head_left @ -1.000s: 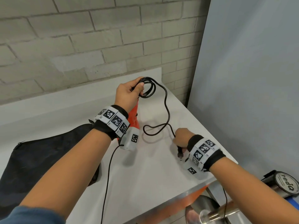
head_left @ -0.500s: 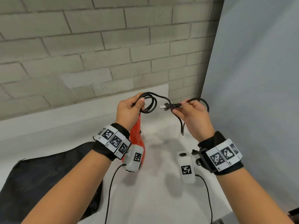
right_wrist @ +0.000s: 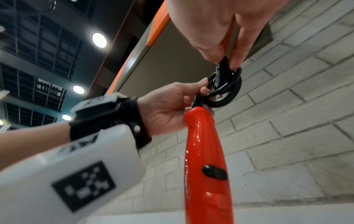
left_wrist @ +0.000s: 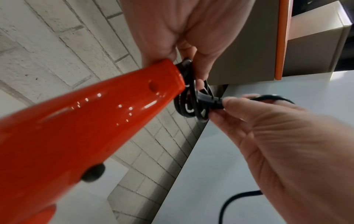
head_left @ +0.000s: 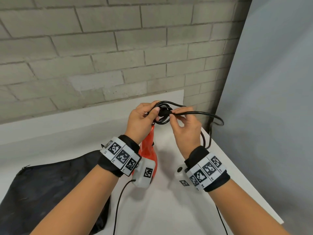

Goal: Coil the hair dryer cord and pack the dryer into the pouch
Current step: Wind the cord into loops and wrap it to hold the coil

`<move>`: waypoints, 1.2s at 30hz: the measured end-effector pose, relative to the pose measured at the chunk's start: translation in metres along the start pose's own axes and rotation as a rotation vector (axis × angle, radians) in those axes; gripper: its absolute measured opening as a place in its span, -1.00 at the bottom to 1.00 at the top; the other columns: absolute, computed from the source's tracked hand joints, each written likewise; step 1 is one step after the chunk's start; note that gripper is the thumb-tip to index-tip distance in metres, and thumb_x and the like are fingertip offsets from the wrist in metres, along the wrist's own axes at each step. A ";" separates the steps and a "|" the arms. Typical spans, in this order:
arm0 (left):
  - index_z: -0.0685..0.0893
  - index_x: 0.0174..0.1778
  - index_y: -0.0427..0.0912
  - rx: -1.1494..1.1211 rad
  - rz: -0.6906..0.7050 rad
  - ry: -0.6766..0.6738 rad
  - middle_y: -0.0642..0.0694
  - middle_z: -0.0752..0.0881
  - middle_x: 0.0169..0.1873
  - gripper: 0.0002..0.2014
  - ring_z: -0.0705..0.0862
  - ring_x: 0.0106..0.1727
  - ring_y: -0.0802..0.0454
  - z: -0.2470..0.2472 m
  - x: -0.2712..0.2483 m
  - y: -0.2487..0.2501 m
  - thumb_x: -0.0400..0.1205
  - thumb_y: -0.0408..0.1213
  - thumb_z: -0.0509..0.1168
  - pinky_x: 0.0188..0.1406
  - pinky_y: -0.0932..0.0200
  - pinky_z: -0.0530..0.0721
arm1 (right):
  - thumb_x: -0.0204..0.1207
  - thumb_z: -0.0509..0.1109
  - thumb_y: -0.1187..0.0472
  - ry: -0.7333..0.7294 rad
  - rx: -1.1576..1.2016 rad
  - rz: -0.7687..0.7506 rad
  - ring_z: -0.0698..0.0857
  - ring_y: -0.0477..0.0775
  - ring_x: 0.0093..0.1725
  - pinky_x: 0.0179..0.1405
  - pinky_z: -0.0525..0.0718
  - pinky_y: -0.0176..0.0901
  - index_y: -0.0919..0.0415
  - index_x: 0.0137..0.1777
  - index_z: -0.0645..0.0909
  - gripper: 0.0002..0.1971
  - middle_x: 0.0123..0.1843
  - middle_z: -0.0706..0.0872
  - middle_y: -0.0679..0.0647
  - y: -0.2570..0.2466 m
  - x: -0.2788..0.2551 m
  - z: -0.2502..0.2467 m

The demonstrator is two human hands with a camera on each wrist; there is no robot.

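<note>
My left hand grips the black cord coil at the top of the red hair dryer's handle, held above the white table. The dryer hangs down under that hand, its black switch facing the right wrist camera. My right hand pinches the black plug and holds its tip against the coil. A loose loop of cord trails right from the plug and drops behind my right wrist. The black pouch lies flat at the left.
A grey brick wall runs behind the table. A grey panel stands close on the right, at the table's right edge. Thin black cables from the wrist cameras hang over the table near me.
My right hand lifted the plug off the table, then brought it left until it met the coil in my left hand. The loose cord now loops out to the right.
</note>
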State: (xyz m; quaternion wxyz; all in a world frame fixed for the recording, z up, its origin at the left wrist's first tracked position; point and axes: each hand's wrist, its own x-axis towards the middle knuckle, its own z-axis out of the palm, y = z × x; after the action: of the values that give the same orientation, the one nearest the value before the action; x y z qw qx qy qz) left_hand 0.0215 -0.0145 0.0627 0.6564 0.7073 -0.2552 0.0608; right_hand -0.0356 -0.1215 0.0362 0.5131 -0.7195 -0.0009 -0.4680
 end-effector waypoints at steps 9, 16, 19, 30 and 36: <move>0.58 0.23 -0.20 -0.157 -0.131 -0.189 0.15 0.66 -0.59 -0.71 0.53 -0.53 0.30 -0.001 0.001 0.005 0.63 -0.46 0.14 -0.32 0.49 0.56 | 0.42 0.41 0.29 -0.048 -0.383 0.057 0.39 -0.06 -0.22 -0.29 0.35 -0.49 0.23 -0.23 0.41 -0.81 -0.22 0.41 0.02 0.013 0.012 0.013; 0.48 -0.18 -0.16 -0.201 -0.216 -0.338 0.10 0.58 -0.64 -0.77 0.53 -0.54 0.21 -0.015 0.009 0.012 0.64 -0.56 0.05 -0.39 0.37 0.56 | 0.51 0.16 0.36 -0.338 -0.344 0.173 0.64 0.21 0.02 -0.12 0.61 -0.08 0.23 0.34 0.41 -0.62 0.09 0.64 0.25 0.003 0.020 0.021; 0.49 -0.13 -0.13 -0.210 -0.204 -0.292 0.15 0.47 -0.68 -0.75 0.43 -0.57 0.22 -0.015 0.008 0.011 0.65 -0.54 0.00 -0.46 0.39 0.45 | 0.55 0.08 0.40 -0.484 -0.236 0.152 0.58 0.03 -0.22 -0.33 0.48 -0.33 0.19 0.29 0.44 -0.65 -0.11 0.66 0.14 0.002 0.025 0.023; 0.54 -0.15 -0.07 -0.286 -0.285 -0.150 0.03 0.35 -0.55 -0.70 0.35 -0.61 0.22 -0.022 0.010 0.007 0.66 -0.49 -0.02 -0.56 0.43 0.36 | 0.68 0.01 0.13 -0.860 -0.528 0.180 0.61 0.16 -0.07 -0.01 0.56 -0.05 0.26 0.12 0.49 -0.72 -0.07 0.65 0.20 0.060 0.004 -0.018; 0.57 -0.16 -0.10 -0.332 -0.317 -0.133 0.02 0.35 -0.54 -0.68 0.34 -0.59 0.19 -0.026 0.011 0.008 0.66 -0.49 -0.05 -0.51 0.39 0.34 | 0.64 0.06 0.16 -0.911 -0.693 0.537 0.63 0.16 -0.03 -0.01 0.52 -0.15 0.16 0.08 0.59 -0.73 0.10 0.69 0.19 0.083 -0.003 -0.028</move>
State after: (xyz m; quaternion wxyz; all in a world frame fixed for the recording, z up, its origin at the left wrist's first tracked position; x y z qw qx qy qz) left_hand 0.0338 0.0071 0.0779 0.7467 0.6234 -0.1901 -0.1327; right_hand -0.0159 -0.1800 -0.0263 0.2979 -0.9462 0.1130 0.0570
